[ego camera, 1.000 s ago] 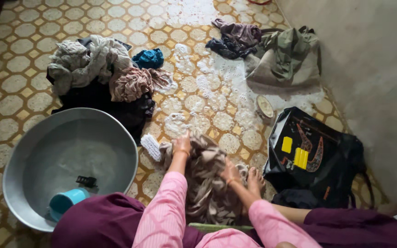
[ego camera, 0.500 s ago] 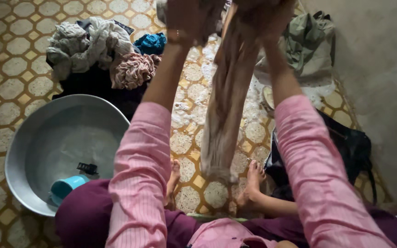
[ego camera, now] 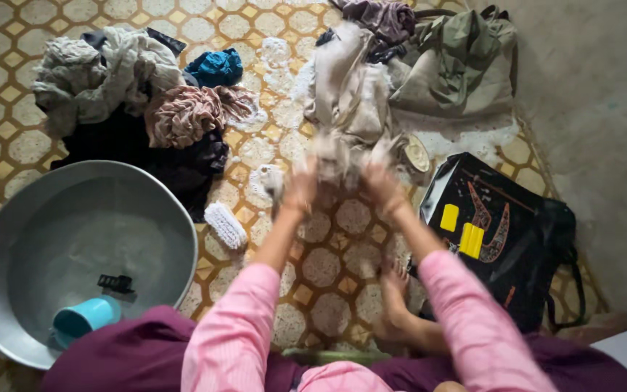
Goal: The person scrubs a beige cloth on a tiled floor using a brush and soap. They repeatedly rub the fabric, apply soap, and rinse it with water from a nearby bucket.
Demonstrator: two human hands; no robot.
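- A beige cloth point(ego camera: 348, 94) is seen stretched out on a wet tiled floor point(ego camera: 9, 138), reaching away from the person towards a pile of clothes at the top of the view.
- The near end of the cloth is gripped by both hands: the left hand point(ego camera: 300, 187) and the right hand point(ego camera: 384, 187) are closed on it side by side, though both are blurred by motion, so the fingers cannot be made out singly.
- The cloth is judged to be soft and limp, soaked and therefore heavy for its size, and likely slippery with soap; a bunched fistful at the near hem looks the surest hold.
- Patches of white suds point(ego camera: 277, 54) are spread over the yellow and cream patterned tiles around the cloth.
- A white scrubbing brush point(ego camera: 225, 225) lies on the floor just left of the left forearm.
- A large grey metal basin point(ego camera: 9, 239) sits at the left, with a little water, a turquoise cup point(ego camera: 85, 317) and a small dark object inside.
- Heaped laundry point(ego camera: 103, 72) in grey, black, pink-brown and blue lies beyond the basin.
- A black bag point(ego camera: 524, 239) with yellow patches rests at the right, near a rough grey wall point(ego camera: 604, 109).
- An olive garment point(ego camera: 459, 65) is crumpled at the top right, and a small round tin point(ego camera: 416, 154) lies just beside the cloth.
- Pink sleeves and a purple skirt are visible at the bottom, with a bare foot point(ego camera: 393, 305) tucked between the arms.
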